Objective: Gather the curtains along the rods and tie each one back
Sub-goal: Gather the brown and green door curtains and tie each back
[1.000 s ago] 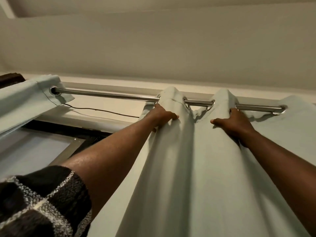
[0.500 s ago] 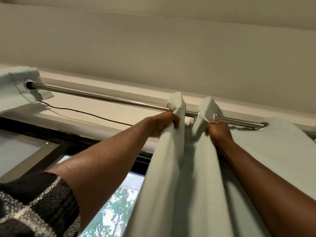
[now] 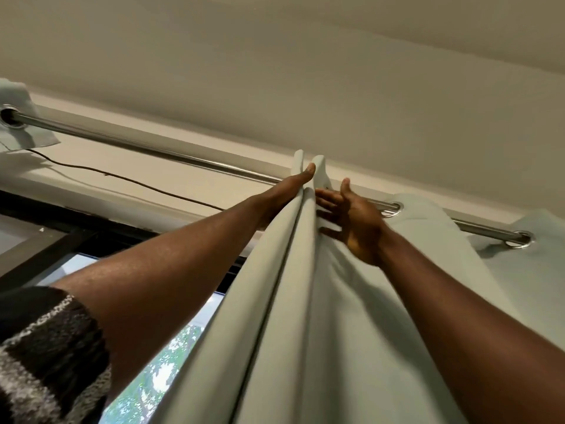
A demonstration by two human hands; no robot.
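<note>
The curtain (image 3: 305,316) has bunched into two tight folds mid-way along the rod (image 3: 146,145), baring more window (image 3: 153,377) on the left, so gathering looks well along. The left hand (image 3: 284,194) now presses the folds, flat and straight. The right hand (image 3: 351,218) has let go, fingers (image 3: 327,198) spread.

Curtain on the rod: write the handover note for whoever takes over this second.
Left hand: open, straight fingers pressed flat on the left side of the bunched folds.
Right hand: open, fingers spread at the folds' right side.
Curtain: first two folds packed together on the rod; the nearer eyelet and farther eyelet sit spread apart.
Second curtain: at the rod's far left end.
Done: first folds gathered.
Left: slide the other eyelets in, tie this curtain back, then do the second. No tieback in view.
</note>
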